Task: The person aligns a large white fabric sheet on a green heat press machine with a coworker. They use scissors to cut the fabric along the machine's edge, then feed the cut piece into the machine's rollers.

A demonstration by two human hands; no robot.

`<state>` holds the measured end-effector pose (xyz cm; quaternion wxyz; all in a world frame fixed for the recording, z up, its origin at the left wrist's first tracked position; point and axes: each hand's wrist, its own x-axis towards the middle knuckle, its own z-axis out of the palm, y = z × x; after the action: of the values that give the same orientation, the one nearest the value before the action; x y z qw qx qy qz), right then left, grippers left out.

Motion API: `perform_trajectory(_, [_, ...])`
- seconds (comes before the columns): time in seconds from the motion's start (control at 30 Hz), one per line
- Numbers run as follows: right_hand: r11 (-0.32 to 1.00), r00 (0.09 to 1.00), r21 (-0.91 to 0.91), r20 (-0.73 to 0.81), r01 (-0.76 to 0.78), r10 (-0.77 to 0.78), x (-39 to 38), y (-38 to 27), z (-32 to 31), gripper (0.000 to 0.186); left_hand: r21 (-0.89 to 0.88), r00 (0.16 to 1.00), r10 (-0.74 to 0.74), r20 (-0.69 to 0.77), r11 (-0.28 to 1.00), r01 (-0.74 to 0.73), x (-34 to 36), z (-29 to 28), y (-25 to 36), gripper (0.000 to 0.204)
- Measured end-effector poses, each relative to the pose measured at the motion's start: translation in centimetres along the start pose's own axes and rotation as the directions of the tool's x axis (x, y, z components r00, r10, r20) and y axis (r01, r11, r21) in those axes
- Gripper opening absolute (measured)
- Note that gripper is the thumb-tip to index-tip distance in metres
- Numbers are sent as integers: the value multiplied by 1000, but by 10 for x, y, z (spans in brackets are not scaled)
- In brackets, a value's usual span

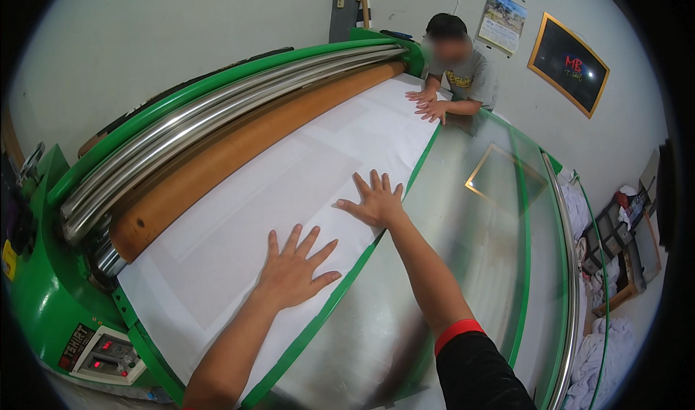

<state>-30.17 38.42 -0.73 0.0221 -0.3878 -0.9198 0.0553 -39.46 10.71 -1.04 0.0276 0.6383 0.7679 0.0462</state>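
We rested our spread left hand (pixel 293 272) and right hand (pixel 376 203) on a flat white sheet (pixel 239 218).
A grey-shirted co-worker (pixel 478 75) touched its far end; a long brown cylindrical roller (pixel 224 162) lay along one edge.

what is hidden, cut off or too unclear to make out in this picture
Head view: white sheet under bare left hand and bare right hand, covered by them.
Head view: grey-shirted co-worker, legs hidden behind the green-edged table.
Head view: red display on pale control panel, too small.
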Motion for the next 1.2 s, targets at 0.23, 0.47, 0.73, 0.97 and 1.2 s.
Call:
perform_trajectory(0.23, [1000, 1000, 19, -6, 6, -6, 3, -2, -1, 120, -3, 999, 13, -44, 1000, -13, 1, 4, -5, 74])
perform_trajectory(0.47, [1000, 1000, 16, -10, 4, -4, 4, -3, -1, 119, 17, 998, 22, -64, 1000, -20, 3, 6, -7, 74])
perform_trajectory(0.73, [1000, 1000, 28, -22, 2, -1, 4, -2, -2, 120, 1, 1000, 4, -19, 1000, -4, 3, -4, -4, 76])
perform_trajectory(0.97, [1000, 1000, 24, -19, 7, -7, 5, 1, 2, 121, 31, 1000, -1, 3, 1000, 1, 3, -6, -4, 78])
perform_trajectory(1.2, [1000, 1000, 11, 24, -17, 17, 9, -2, -3, 123, -34, 999, -23, -28, 999, 22, 6, -6, -5, 90])
